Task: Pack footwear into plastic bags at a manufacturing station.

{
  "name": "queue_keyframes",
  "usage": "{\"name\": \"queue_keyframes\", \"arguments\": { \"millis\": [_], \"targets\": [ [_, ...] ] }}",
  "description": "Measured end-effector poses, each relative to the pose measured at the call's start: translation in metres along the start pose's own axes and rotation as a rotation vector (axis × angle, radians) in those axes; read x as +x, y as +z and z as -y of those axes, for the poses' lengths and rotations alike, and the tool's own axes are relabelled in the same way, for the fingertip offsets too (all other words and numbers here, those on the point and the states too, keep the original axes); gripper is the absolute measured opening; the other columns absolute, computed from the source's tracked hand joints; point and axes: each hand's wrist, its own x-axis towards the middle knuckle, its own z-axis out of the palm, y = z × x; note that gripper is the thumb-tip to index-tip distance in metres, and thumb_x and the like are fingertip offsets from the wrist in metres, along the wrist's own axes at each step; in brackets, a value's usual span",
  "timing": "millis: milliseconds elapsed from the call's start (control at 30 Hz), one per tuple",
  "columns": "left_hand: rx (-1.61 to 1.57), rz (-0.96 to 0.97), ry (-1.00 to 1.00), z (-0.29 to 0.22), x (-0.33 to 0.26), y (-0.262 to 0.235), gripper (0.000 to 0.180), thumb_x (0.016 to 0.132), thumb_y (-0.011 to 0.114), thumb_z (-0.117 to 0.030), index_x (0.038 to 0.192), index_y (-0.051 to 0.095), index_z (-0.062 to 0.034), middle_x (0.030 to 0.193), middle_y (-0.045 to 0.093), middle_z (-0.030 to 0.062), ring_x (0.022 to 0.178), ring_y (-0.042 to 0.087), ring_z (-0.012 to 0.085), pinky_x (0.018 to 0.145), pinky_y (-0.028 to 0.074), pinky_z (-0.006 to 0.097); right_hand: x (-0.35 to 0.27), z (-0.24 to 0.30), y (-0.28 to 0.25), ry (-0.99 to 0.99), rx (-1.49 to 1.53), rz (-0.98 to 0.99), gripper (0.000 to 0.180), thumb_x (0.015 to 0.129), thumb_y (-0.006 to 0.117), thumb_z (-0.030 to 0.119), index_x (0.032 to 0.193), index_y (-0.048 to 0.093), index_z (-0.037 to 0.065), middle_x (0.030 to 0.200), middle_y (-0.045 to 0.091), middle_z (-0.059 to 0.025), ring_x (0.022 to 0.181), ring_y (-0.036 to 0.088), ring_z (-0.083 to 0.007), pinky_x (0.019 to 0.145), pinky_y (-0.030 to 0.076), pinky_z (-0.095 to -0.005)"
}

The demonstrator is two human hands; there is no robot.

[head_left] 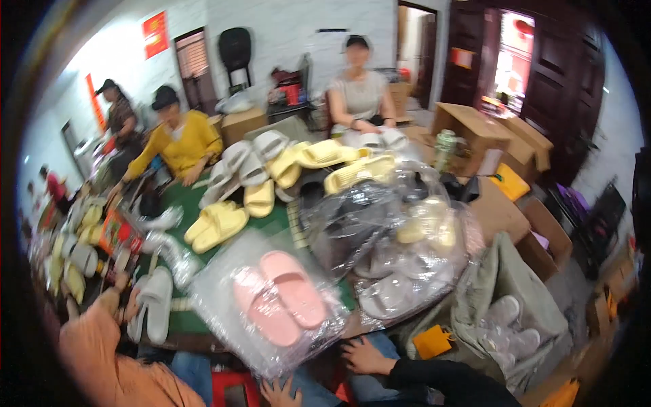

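My left hand (281, 393) is low in the middle of the head view, fingers spread and nothing in them. My right hand (368, 356), coming from a dark sleeve, lies with its fingers apart over blue jeans at the table's front edge. Just beyond both hands, a pair of pink slippers (296, 288) rests on a stack of clear plastic bags (224, 298). To the right of these, grey slippers (388, 296) and yellow slippers (428, 224) lie in clear plastic. Bare yellow slippers (217, 226) and grey slippers (245, 163) are spread further back on the green tabletop (178, 201).
At my left, a co-worker in an orange top (115, 353) has a hand by light grey slippers (157, 305). Two people sit across the table. A large olive sack (498, 285) with bagged slippers stands at my right, near open cardboard boxes (475, 129). A red stool (234, 384) is below.
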Motion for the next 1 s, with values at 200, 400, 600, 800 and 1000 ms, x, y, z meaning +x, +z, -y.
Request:
{"name": "queue_keyframes", "arguments": {
  "millis": [200, 400, 600, 800, 1000],
  "targets": [
    [-0.086, 0.005, -0.043, 0.012, -0.006, 0.013, 0.061, 0.074, 0.067, -0.033, 0.130, 0.054, -0.0139, 0.141, 0.037, 0.0217, 0.133, 0.016, 0.0507, 0.109, 0.008, 0.064, 0.003, 0.010, -0.021, -0.024, -0.029, 0.020, 0.043, 0.086, 0.054, 0.039, 0.119, 0.060, 0.013, 0.132, 0.050, -0.0086, 0.127, 0.039, -0.0291, 0.104, 0.024, -0.0593],
    [-0.057, 0.034, -0.074, -0.001, 0.000, -0.003, 0.056, 0.082, 0.060, -0.041, 0.132, 0.053, -0.0170, 0.136, 0.044, 0.0193, 0.134, 0.022, 0.0481, 0.109, 0.013, 0.061, 0.001, 0.002, 0.000, -0.020, -0.018, -0.081, 0.037, 0.083, 0.057, 0.038, 0.112, 0.063, 0.015, 0.130, 0.052, -0.0057, 0.126, 0.040, -0.0290, 0.102, 0.023, -0.0644],
    [-0.069, -0.106, -0.033, 0.013, -0.007, 0.020, 0.047, 0.077, 0.063, -0.042, 0.119, 0.064, -0.0205, 0.129, 0.047, 0.0208, 0.131, 0.020, 0.0522, 0.104, 0.016, 0.067, 0.002, 0.005, 0.002, -0.047, 0.021, -0.138, 0.038, 0.083, 0.057, 0.038, 0.113, 0.062, 0.016, 0.130, 0.051, -0.0062, 0.127, 0.039, -0.0288, 0.101, 0.023, -0.0642],
    [-0.931, 0.914, 0.103, -0.057, 0.055, -0.207, 0.043, 0.086, 0.061, -0.021, 0.126, 0.054, -0.0062, 0.105, 0.061, 0.0127, 0.095, 0.056, 0.0250, 0.084, 0.046, 0.040, -0.004, 0.002, -0.007, 0.017, -0.025, 0.049, 0.044, 0.084, 0.057, 0.039, 0.118, 0.060, 0.012, 0.136, 0.048, -0.0078, 0.128, 0.038, -0.0303, 0.104, 0.024, -0.0603],
    [-0.485, -0.734, 0.491, -0.069, 0.074, -0.257, 0.018, 0.075, 0.069, 0.004, 0.089, 0.059, -0.0012, 0.074, 0.055, 0.0103, 0.066, 0.051, 0.0228, 0.060, 0.043, 0.035, 0.012, 0.023, -0.048, -0.132, 0.440, 0.338, 0.042, 0.088, 0.055, 0.038, 0.120, 0.058, 0.010, 0.120, 0.059, -0.0121, 0.109, 0.057, -0.0299, 0.093, 0.043, -0.0474]
  ]
}}
